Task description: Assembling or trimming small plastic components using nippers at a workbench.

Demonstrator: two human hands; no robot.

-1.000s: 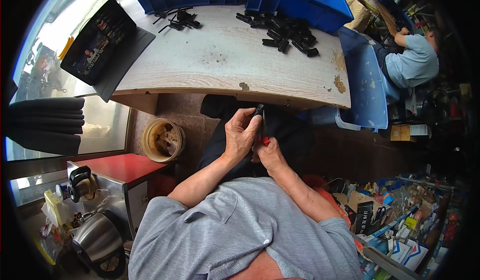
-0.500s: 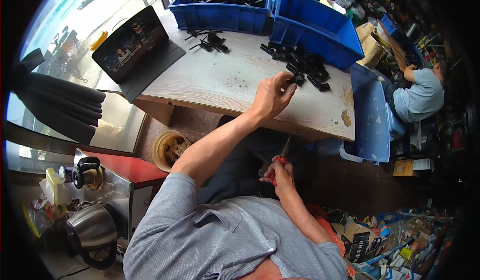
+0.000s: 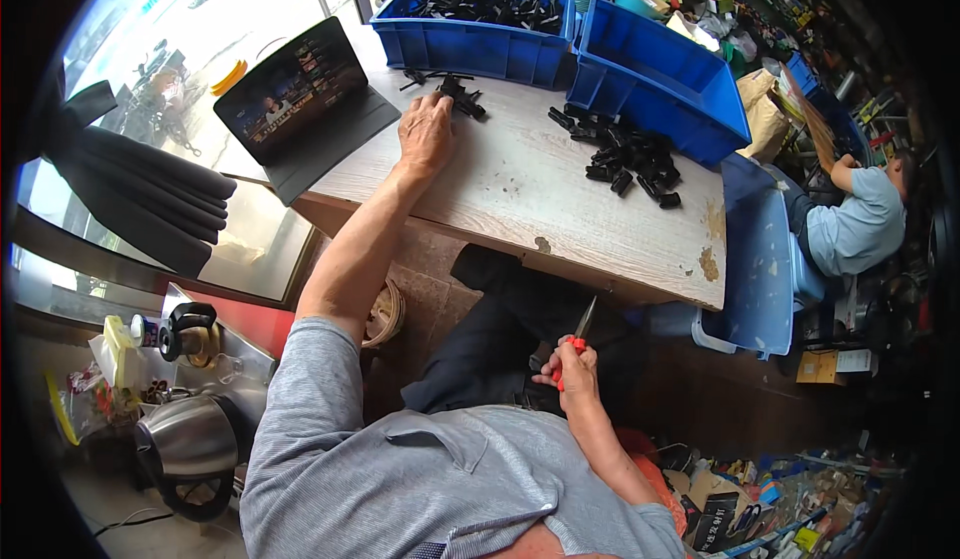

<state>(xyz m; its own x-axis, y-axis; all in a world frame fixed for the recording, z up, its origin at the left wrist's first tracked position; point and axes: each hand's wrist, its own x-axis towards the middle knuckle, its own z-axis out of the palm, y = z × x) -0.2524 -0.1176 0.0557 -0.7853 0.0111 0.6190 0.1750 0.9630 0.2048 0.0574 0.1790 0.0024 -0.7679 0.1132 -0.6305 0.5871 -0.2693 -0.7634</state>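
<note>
My left hand [image 3: 427, 137] is at the small pile of black plastic parts [image 3: 465, 101] on the far left of the table. Its fingers are bent and close together over the pile's near edge; whatever is under the fingertips is hidden. Low in front of my body, off the table's near edge, my right hand [image 3: 577, 371] is closed around red-handled pliers [image 3: 588, 321] with a long, pointed metal nose aimed up and away. A small dark shape shows beside its fingers, too unclear to name. A larger heap of black parts [image 3: 625, 151] lies on the table's right half.
At the table's back stand a blue bin [image 3: 480, 54] full of black parts and a second blue bin [image 3: 650, 89]. A tablet [image 3: 292, 94] is propped at left. Right of the table sits a lighter blue tub [image 3: 755, 269]; another person [image 3: 855, 224] works beyond it.
My left hand has moved left from the larger heap to the small pile. My right hand keeps hold of the pliers. The whole view has shifted slightly.
</note>
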